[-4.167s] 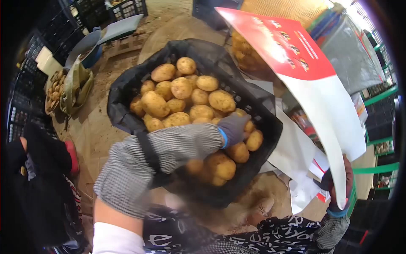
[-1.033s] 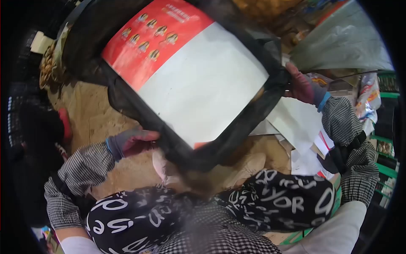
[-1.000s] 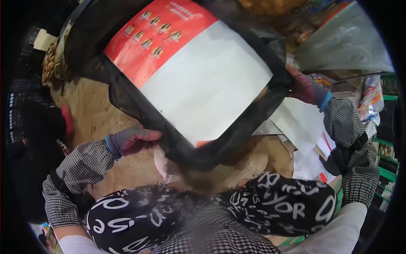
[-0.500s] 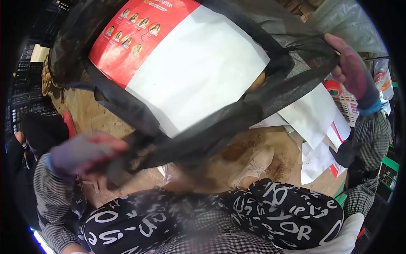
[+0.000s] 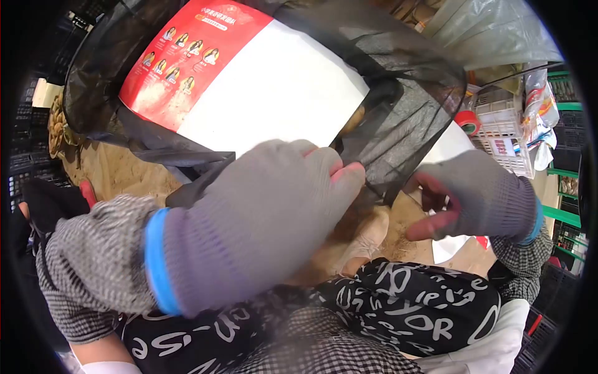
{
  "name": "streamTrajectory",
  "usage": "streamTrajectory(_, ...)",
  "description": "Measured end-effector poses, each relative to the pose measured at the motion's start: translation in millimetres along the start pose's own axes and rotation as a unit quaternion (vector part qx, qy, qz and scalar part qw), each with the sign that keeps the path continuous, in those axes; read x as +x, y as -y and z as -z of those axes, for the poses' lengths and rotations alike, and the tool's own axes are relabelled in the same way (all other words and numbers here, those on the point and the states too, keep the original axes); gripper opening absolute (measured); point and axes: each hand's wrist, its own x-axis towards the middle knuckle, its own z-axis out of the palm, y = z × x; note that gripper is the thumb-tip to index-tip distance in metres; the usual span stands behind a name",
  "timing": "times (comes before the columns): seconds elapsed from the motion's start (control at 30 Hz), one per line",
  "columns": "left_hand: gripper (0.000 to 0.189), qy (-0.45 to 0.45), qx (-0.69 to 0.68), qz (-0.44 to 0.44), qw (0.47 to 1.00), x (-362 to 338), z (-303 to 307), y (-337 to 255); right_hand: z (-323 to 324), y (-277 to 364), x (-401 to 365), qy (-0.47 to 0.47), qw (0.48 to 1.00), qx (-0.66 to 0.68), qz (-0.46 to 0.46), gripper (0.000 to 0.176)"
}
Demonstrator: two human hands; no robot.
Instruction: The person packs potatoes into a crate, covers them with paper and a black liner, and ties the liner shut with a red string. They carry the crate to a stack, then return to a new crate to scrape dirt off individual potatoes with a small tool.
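A black mesh bag [image 5: 414, 121] stands in front of me with its mouth spread. Inside its opening lies a large red and white printed sheet [image 5: 274, 90]. Beside the sheet's right edge, a small part of a brownish round thing [image 5: 354, 121] shows. My left hand [image 5: 280, 193], in a grey glove, is over the bag's near edge with its fingers closed on the black mesh; the fingertips are mostly hidden. My right hand [image 5: 458, 196], also gloved, is just right of the bag's near corner, its thumb and curved fingers apart and nothing visible between them.
At the right stand a white plastic basket [image 5: 498, 115] and a roll of red tape [image 5: 467, 123]. Clear plastic sheeting [image 5: 498, 34] hangs at the upper right. Black crates [image 5: 37, 137] line the left side. A shoe [image 5: 367, 240] rests on the dirty floor below the bag.
My left hand has moved right and up to the bag's near middle. My right hand has let go of the bag's right rim and come down and inward. The bag's near edge has folded inward.
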Motion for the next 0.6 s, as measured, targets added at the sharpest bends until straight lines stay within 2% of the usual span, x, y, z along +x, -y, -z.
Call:
streamTrajectory(0.07,0.046,0.035,-0.034,0.021,0.999,9,-1,1,-1,13,7,-0.052,0.998,-0.026,-0.014,0.047)
streamTrajectory(0.17,0.036,0.011,-0.066,-0.020,0.998,16,8,1,-11,16,13,-0.181,0.977,-0.086,0.072,0.039)
streamTrajectory(0.2,0.035,-0.021,-0.076,-0.016,0.997,17,10,1,-17,13,17,-0.224,0.963,-0.110,0.100,0.038)
streamTrajectory(0.27,0.032,-0.093,-0.089,-0.007,0.992,20,16,5,-13,6,17,-0.241,0.965,-0.039,0.091,0.032)
streamTrajectory(0.3,0.049,-0.125,-0.066,0.020,0.990,20,22,9,-2,6,14,-0.224,0.971,-0.016,0.084,0.031)
streamTrajectory(0.37,0.063,-0.205,-0.092,-0.100,0.969,30,23,17,21,9,8,-0.204,0.976,0.012,0.081,0.028)
streamTrajectory(0.43,0.072,-0.189,-0.245,-0.148,0.939,37,19,17,47,14,11,-0.186,0.979,0.012,0.083,0.026)
streamTrajectory(0.5,0.083,-0.144,-0.421,-0.143,0.884,51,4,19,72,18,21,-0.132,0.987,0.005,0.091,0.025)
streamTrajectory(0.57,0.048,-0.118,-0.534,-0.110,0.830,65,-6,39,93,12,42,-0.040,0.994,0.047,0.091,0.025)
streamTrajectory(0.6,0.030,-0.076,-0.543,-0.063,0.834,62,-1,44,95,6,52,-0.019,0.991,0.104,0.087,0.025)
